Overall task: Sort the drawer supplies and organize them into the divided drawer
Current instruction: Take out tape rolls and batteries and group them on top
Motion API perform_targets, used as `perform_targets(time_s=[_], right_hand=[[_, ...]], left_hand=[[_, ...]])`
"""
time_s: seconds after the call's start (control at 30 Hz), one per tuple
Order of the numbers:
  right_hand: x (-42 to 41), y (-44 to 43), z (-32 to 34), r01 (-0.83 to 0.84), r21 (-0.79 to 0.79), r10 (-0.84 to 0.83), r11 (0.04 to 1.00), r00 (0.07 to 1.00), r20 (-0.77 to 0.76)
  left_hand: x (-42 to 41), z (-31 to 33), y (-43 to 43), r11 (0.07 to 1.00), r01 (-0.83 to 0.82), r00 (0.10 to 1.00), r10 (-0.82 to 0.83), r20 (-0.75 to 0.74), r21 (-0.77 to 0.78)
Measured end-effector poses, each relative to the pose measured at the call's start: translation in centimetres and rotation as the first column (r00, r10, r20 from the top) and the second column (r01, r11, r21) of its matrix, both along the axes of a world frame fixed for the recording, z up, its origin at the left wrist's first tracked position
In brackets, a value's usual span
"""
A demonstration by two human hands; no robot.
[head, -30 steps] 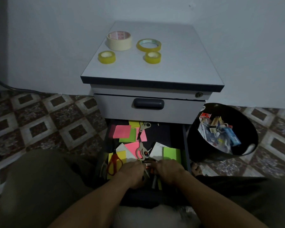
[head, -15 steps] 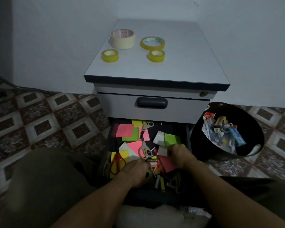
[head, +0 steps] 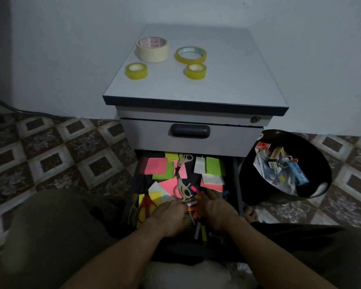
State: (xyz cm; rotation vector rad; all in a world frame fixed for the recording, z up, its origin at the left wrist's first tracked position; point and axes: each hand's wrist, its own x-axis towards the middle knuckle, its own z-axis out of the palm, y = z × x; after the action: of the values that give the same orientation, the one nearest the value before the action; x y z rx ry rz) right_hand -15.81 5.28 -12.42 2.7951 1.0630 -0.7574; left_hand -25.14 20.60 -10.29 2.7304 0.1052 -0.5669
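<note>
Moved: right hand point(head: 217, 209) back from notes point(head: 214, 166) to drawer point(head: 237, 184) front, fingers straight
Left hand point(head: 169, 215): curled, grip unclear
Inside: notes, scissors point(head: 181, 189)

Just right of the right hand point(head: 217, 209) I see a black bin point(head: 248, 184) standing on the floor, with crumpled cartons and wrappers point(head: 279, 167) piled inside. Bare toes point(head: 251, 213) show between that hand and the bin. Well out to the left of the left hand point(head: 171, 213) lie brown-and-white patterned floor tiles point(head: 50, 155). Beyond them, a dark cable point(head: 29, 112) runs along the foot of the pale wall point(head: 71, 49).
</note>
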Motion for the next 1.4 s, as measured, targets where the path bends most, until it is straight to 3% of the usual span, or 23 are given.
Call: perform_targets(time_s=[0.13, 0.2, 0.33, 0.53, 0.67, 0.77, 0.97, 1.13, 1.23, 1.3, 1.4], right_hand=[[-1.0, -0.5, 1.2, 0.086, -0.132, -0.095, 0.988, 0.993, -0.069], [-0.9, -0.4, 1.6, 0.041, -0.151, -0.048, 0.988, 0.998, -0.049], [-0.1, -0.1, 1.3, 0.107, -0.161, -0.119, 0.981, 0.991, -0.064], [0.0, -0.2, 1.3, 0.094, -0.176, -0.072, 0.980, 0.990, 0.125], [-0.2, 0.1, 1.2, 0.021, -0.280, 0.027, 0.960, 0.986, 0.167], [0.0, 0.1, 1.4, -0.007, -0.301, 0.063, 0.954, 0.982, 0.176], [-0.6, 0.7, 1.8, 0.008, -0.088, -0.001, 0.996, 0.996, 0.088], [-2.3, 1.9, 2.3, -0.046, 0.203, 0.073, 0.978, 0.989, -0.128], [-3.1, 2.2, 1.4, -0.092, 0.240, 0.127, 0.967, 0.982, -0.139], [-3.5, 2.5, 0.8, -0.136, 0.209, 0.166, 0.968, 0.977, -0.134], [-3.9, 2.8, 0.4, -0.211, 0.164, 0.230, 0.964, 0.967, -0.111]], left_hand=[[0.2, 0.1, 0.7, 0.998, -0.055, 0.996, 0.057, 0.066, -0.025], [0.3, 0.0, 1.2, 0.998, -0.070, 0.994, 0.070, 0.085, -0.007], [0.9, -0.2, 2.3, 0.993, -0.099, 0.983, 0.089, 0.159, 0.061], [1.1, -0.3, 3.7, 0.976, -0.158, 0.977, 0.132, 0.169, 0.152], [0.8, 0.0, 3.7, 0.991, -0.083, 0.981, 0.063, 0.183, 0.106], [1.0, 0.2, 2.3, 0.996, 0.053, 0.994, -0.060, 0.091, 0.072], [0.5, -0.1, 0.0, 0.963, 0.214, 0.976, -0.205, -0.070, 0.166], [0.9, 0.9, 1.3, 0.999, 0.028, 0.999, -0.028, 0.019, -0.020], [1.6, 1.4, 3.7, 0.989, -0.075, 0.994, 0.064, 0.091, 0.126], [1.8, 1.5, 4.7, 0.972, -0.120, 0.993, 0.117, 0.024, 0.202], [1.7, 1.1, 5.4, 0.966, -0.182, 0.974, 0.202, -0.102, 0.183]])
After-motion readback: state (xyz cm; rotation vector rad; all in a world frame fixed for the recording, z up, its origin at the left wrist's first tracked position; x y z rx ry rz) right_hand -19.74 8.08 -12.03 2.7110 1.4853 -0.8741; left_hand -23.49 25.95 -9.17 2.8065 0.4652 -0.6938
